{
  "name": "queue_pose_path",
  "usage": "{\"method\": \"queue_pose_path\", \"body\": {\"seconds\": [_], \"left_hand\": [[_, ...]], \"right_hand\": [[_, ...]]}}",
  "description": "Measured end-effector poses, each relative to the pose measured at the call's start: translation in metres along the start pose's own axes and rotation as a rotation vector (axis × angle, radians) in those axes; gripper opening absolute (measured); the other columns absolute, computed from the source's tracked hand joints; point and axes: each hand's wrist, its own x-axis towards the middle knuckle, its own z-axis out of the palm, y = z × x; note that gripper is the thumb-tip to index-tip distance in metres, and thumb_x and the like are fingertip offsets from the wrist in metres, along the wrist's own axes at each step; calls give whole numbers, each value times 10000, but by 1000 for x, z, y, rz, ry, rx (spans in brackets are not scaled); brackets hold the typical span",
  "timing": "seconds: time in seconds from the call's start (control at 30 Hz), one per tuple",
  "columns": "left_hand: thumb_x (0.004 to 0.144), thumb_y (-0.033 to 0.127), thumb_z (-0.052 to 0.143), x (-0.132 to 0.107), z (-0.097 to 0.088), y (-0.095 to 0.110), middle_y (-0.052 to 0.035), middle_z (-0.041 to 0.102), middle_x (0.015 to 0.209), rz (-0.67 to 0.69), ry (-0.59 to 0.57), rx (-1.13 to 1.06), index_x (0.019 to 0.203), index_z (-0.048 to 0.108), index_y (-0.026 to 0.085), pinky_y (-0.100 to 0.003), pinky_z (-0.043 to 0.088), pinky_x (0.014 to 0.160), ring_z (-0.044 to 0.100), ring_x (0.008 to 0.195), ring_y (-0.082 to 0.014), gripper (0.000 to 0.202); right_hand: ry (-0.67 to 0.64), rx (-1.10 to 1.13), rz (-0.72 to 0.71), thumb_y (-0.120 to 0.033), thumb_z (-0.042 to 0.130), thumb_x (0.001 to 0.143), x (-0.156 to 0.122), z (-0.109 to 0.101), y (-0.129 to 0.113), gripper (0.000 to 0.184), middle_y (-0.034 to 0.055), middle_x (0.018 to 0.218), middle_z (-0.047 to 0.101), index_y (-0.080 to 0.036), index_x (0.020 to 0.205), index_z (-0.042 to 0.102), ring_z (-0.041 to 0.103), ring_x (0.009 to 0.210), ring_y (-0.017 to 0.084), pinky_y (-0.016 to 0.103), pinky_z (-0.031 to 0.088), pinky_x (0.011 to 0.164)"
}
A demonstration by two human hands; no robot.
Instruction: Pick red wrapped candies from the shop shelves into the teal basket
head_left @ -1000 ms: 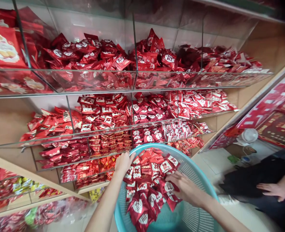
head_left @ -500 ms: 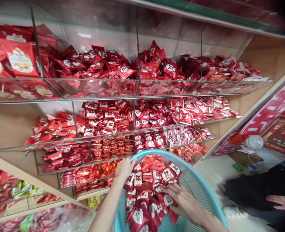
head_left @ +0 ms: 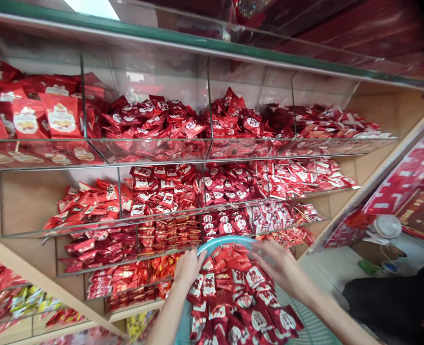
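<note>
A teal plastic basket (head_left: pixel 222 240) heaped with red snack packets (head_left: pixel 246 299) is in front of me, low in the view. My left hand (head_left: pixel 188 266) is closed round the basket's left rim. My right hand (head_left: pixel 281 266) lies over the packets near the far rim, fingers stretched out and slightly blurred, with nothing in it. Just beyond the basket stand glass-fronted shelf bins (head_left: pixel 204 211) full of similar red packets.
Several tiers of glass bins fill the wall, with larger red bags (head_left: pixel 59 117) at the upper left. A wooden shelf edge (head_left: pixel 35 278) slants across the lower left. A person in dark clothing (head_left: pixel 395 302) crouches at the lower right, near a white round object (head_left: pixel 386 225).
The view has tilted upward, and the basket has risen closer to the shelves. My right hand moved from the packets in the middle toward the far rim. My left hand kept its grip.
</note>
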Motion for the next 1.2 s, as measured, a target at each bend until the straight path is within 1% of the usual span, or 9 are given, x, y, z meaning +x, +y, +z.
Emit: {"method": "queue_pose_path", "body": {"seconds": [0.13, 0.2, 0.27, 0.4, 0.5, 0.7, 0.93, 1.1, 1.2], "left_hand": [[852, 553, 206, 0, 1, -1, -123, 663, 875, -3, 5, -12, 968, 574, 160, -298, 448, 683, 629, 837, -240, 550], [851, 553, 211, 0, 1, -2, -122, 662, 883, -5, 3, -15, 973, 575, 162, -297, 446, 692, 625, 849, -239, 548], [853, 547, 214, -1, 0, -2, -122, 660, 891, -10, 0, -18, 975, 576, 163, -294, 443, 703, 622, 858, -234, 541], [859, 528, 222, -1, 0, -2, -123, 658, 901, -5, 7, -23, 978, 572, 163, -301, 443, 711, 621, 860, -233, 520], [859, 528, 226, -2, 0, -1, -118, 659, 902, -12, 5, -27, 991, 568, 165, -297, 445, 716, 622, 859, -230, 516], [858, 538, 221, -4, -5, 2, -122, 657, 918, -35, -11, -17, 1012, 568, 167, -292, 442, 728, 618, 878, -228, 531], [861, 532, 222, -5, -6, 3, -121, 661, 901, -21, 0, -31, 1004, 566, 153, -294, 443, 707, 624, 860, -239, 532], [864, 525, 230, -4, -5, 2, -118, 662, 895, -19, 2, -13, 994, 569, 157, -283, 437, 713, 622, 867, -222, 517], [861, 535, 213, -4, -4, 1, -119, 660, 891, -13, 1, -2, 990, 569, 160, -293, 441, 704, 624, 852, -228, 533]], "right_hand": [[191, -140, 1, -334, 402, 870, 71, -26, -11, 240, 54, 901, 628, -198, 1034, 513, 554, 841, 187, 326, 440, 756], [223, -262, 47, -334, 401, 864, 105, -33, -16, 245, 58, 875, 632, -191, 1042, 490, 553, 868, 201, 314, 426, 753], [170, -407, 132, -356, 424, 845, 135, -35, -20, 284, 83, 901, 634, -178, 1062, 468, 550, 914, 228, 319, 413, 754], [-83, -505, 359, -445, 468, 790, 169, -33, -26, 438, 142, 972, 624, -141, 1104, 432, 573, 930, 267, 332, 416, 720], [-164, -490, 435, -451, 504, 753, 177, -31, -27, 484, 160, 1030, 606, -135, 1113, 428, 579, 948, 276, 346, 422, 733], [-175, -487, 478, -516, 544, 699, 181, -32, -26, 588, 182, 1061, 594, -119, 1118, 431, 568, 981, 303, 371, 435, 747], [-191, -427, 457, -439, 543, 710, 188, -36, -23, 507, 172, 1038, 604, -106, 1085, 474, 585, 930, 283, 358, 445, 710], [-292, -320, 419, -387, 536, 730, 189, -57, -20, 303, 101, 687, 648, -92, 775, 588, 596, 634, 174, 273, 433, 578], [-332, -222, 383, -366, 493, 759, 184, -72, -18, 324, 67, 582, 614, -57, 713, 578, 530, 524, 105, 233, 399, 526]]}}
